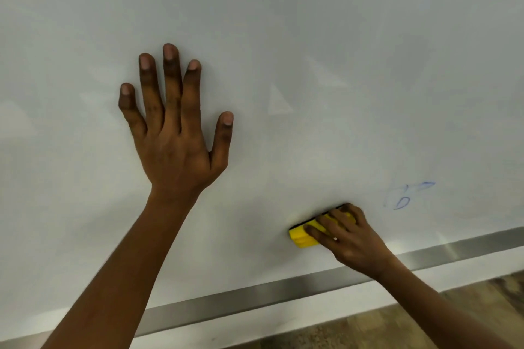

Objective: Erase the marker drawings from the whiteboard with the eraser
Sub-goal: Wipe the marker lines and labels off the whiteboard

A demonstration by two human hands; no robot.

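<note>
Right hand [350, 238] grip: fingers clamped over top of yellow eraser [304, 235], pressing it to whiteboard [312, 37] low on board, just above metal bottom frame [255, 296]. Eraser's dark felt edge against board surface. Remaining blue marker drawing [407, 197] up and right of eraser, near, not touching. Left hand [175, 133] flat on board, fingers spread apart, holding nothing, well left of eraser. Faint ghost triangles [279, 100] mid-board. Wood-pattern floor [425, 320] below frame.
</note>
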